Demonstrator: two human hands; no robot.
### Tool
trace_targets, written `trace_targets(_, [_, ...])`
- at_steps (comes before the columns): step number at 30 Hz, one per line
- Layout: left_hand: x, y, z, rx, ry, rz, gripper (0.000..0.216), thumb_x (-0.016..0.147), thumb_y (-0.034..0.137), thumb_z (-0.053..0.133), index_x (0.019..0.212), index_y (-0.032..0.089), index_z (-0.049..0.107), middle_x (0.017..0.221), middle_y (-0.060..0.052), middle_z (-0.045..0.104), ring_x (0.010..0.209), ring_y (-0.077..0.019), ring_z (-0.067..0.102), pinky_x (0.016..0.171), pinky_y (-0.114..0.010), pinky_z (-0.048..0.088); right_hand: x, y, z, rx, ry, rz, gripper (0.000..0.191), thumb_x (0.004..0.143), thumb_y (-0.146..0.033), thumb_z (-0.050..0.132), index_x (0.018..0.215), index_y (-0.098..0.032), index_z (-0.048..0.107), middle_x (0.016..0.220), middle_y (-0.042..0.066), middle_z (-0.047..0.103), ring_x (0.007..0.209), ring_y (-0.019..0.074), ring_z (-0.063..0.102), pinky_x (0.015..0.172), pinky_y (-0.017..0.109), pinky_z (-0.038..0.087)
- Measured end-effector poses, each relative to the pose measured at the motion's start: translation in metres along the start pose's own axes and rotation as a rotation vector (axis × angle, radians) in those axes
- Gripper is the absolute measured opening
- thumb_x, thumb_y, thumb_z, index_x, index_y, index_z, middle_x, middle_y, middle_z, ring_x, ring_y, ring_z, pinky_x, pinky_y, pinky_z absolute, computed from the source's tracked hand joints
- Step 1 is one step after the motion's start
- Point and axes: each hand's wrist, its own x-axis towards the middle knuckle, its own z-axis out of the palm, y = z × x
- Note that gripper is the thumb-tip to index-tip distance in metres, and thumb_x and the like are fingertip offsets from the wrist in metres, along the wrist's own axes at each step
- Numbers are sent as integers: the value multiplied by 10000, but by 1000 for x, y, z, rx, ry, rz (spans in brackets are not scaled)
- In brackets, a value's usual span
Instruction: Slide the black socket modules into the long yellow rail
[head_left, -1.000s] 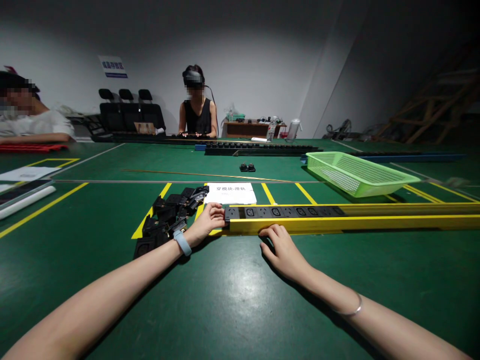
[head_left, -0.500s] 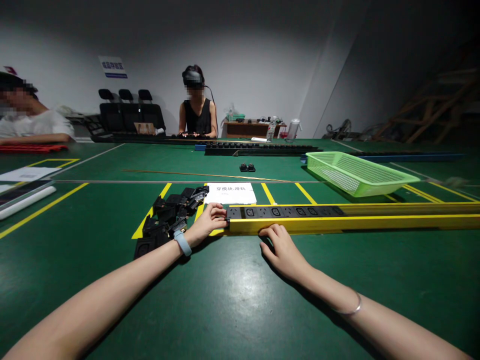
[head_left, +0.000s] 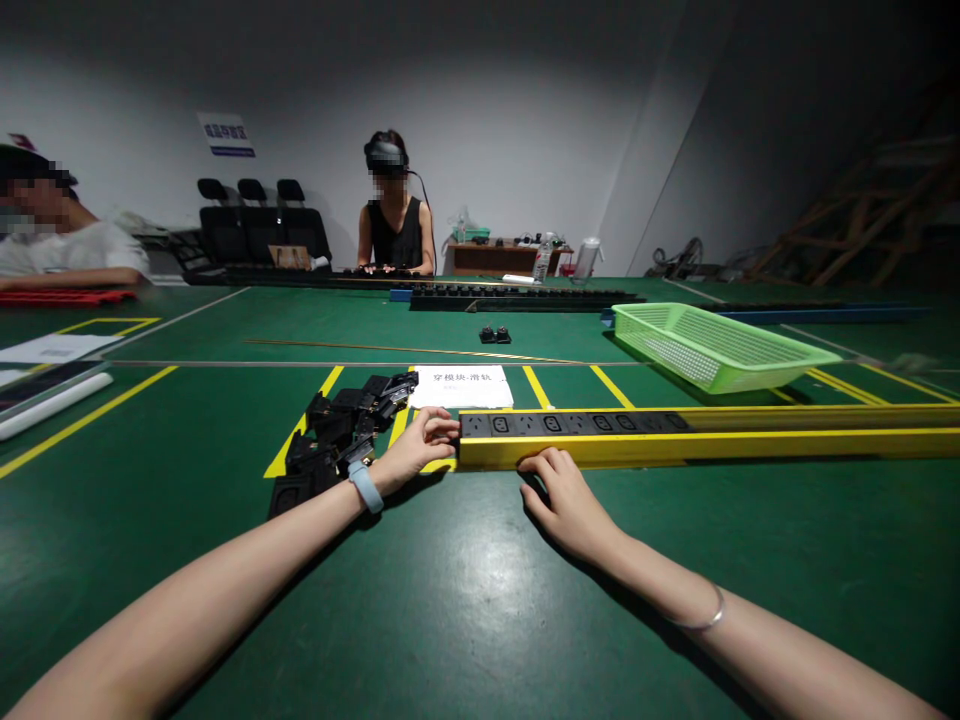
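Observation:
A long yellow rail (head_left: 600,453) lies across the table, with a row of black socket modules (head_left: 526,425) set in its channel at the left end. My left hand (head_left: 415,440) is at that end, its stretched fingertips against the endmost module, which sits about level with the rail's end. Against the rail's near wall, a little to the right, rest the fingers of my right hand (head_left: 564,500). They are loosely bent, with the thumb apart. A heap of loose black modules (head_left: 337,430) lies beside my left wrist.
Behind the rail are a paper label (head_left: 463,388) and a green basket (head_left: 720,350). Two small black parts (head_left: 495,335) and a thin rod (head_left: 412,349) lie farther back. One person (head_left: 394,225) sits across the table, another (head_left: 67,240) at the far left.
The endmost module has slid slightly right into the rail, from sticking out to about level with its end. My left fingertips moved right with it; my right hand stayed put.

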Motion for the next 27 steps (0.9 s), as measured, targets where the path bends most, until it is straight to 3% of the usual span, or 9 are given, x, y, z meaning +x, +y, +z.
trace_targets(11, [-4, 6, 2, 0, -20, -21, 461, 673, 141, 707, 1024, 204, 417, 1121, -84, 616, 981, -155, 623, 969, -392, 449, 1, -1, -1, 22, -5, 7, 158, 872, -208, 502, 1022, -181, 545, 985, 93, 532, 953, 247, 500, 854, 428, 450])
trace_targets(17, [-3, 4, 2, -35, 9, -23, 397, 707, 172, 695, 1000, 194, 428, 1120, -103, 646, 947, -153, 651, 952, -379, 455, -1, -7, -8, 174, 49, -32, 90, 905, -193, 466, 964, -200, 534, 956, 66, 556, 927, 206, 538, 834, 372, 471])
trace_targets(22, [1, -6, 3, 53, 63, 49, 229, 769, 155, 583, 950, 179, 444, 935, -70, 682, 831, -144, 666, 852, -343, 493, 10, -16, -20, 133, 23, -212, 148, 905, -181, 462, 1036, -192, 529, 1005, 86, 565, 943, 202, 545, 836, 357, 479])
trace_targets(27, [-3, -2, 5, 199, 32, 172, 127, 795, 154, 469, 919, 179, 486, 838, -20, 624, 781, -134, 612, 771, -291, 488, 57, -29, -23, -6, 64, -428, 236, 883, -230, 506, 1111, -171, 525, 1109, 126, 584, 1036, 242, 535, 903, 412, 448])
